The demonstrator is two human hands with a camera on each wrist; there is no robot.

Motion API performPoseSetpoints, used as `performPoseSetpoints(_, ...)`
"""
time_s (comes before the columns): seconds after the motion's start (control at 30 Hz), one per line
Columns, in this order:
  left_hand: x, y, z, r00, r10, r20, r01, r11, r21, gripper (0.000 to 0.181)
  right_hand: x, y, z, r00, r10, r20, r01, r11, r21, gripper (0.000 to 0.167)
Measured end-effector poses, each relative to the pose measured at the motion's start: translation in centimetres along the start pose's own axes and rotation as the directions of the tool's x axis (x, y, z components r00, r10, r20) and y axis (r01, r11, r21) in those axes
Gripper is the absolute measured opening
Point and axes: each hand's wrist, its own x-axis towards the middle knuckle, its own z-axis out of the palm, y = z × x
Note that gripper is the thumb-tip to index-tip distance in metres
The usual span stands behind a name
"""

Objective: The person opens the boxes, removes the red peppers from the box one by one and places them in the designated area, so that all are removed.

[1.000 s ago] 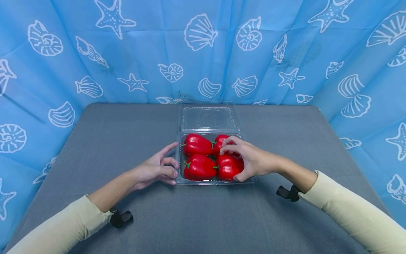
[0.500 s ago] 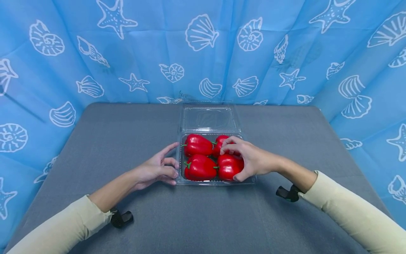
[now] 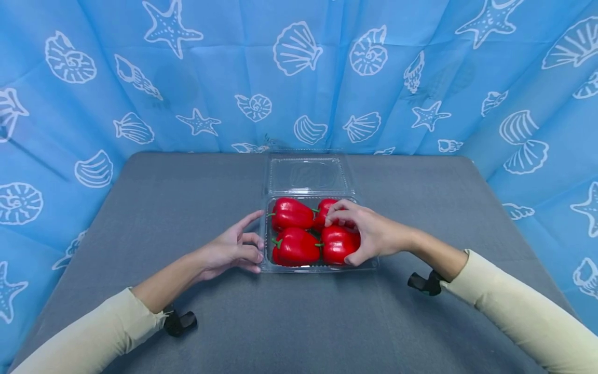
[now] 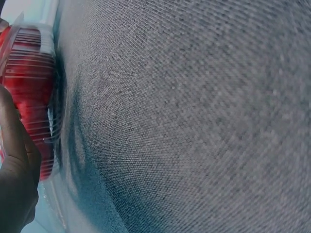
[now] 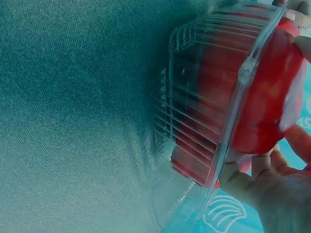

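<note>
A clear plastic container [image 3: 310, 269] holds several red peppers in two rows, its lid [image 3: 306, 174] folded back behind it. The right hand [image 3: 374, 234] grips the front right pepper [image 3: 337, 245], thumb at the near side and fingers curled over the far side. In the right wrist view this pepper [image 5: 272, 92] stands above the container's rim [image 5: 232, 116]. Spread fingers of the left hand [image 3: 226, 252] rest against the container's left edge, near the front left pepper [image 3: 296, 248]. The left wrist view shows the left hand [image 4: 17, 165] beside the ribbed wall.
A grey cloth [image 3: 280, 322] covers the table. Behind and beside it hangs a blue curtain [image 3: 210, 67] with white shells and starfish. Black mounts [image 3: 179, 323] sit on both wrists, below the cream sleeves.
The right hand and the pepper it grips have shifted up very slightly. The left hand stays at the container's edge.
</note>
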Motion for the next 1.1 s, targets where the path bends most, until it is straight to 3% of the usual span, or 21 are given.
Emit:
performPoseSetpoints(0.57,0.0,0.1,-0.2,1.000,-0.012,0.010,0.012,1.000,0.002,0.093,-0.3,-0.1,-1.3,0.999,-0.004,0.036,0.000,0.995,0.100,0.069)
performPoseSetpoints(0.8,0.0,0.1,-0.2,1.000,-0.011,0.013,0.011,1.000,-0.001,0.092,-0.8,-1.1,-2.1,0.998,0.009,0.069,-0.014,0.997,0.073,0.069)
performPoseSetpoints(1.1,-0.1,0.2,-0.1,1.000,-0.017,0.006,0.017,1.000,-0.013,0.093,-1.4,-1.5,-2.8,0.999,-0.012,0.035,0.012,1.000,0.010,0.063)
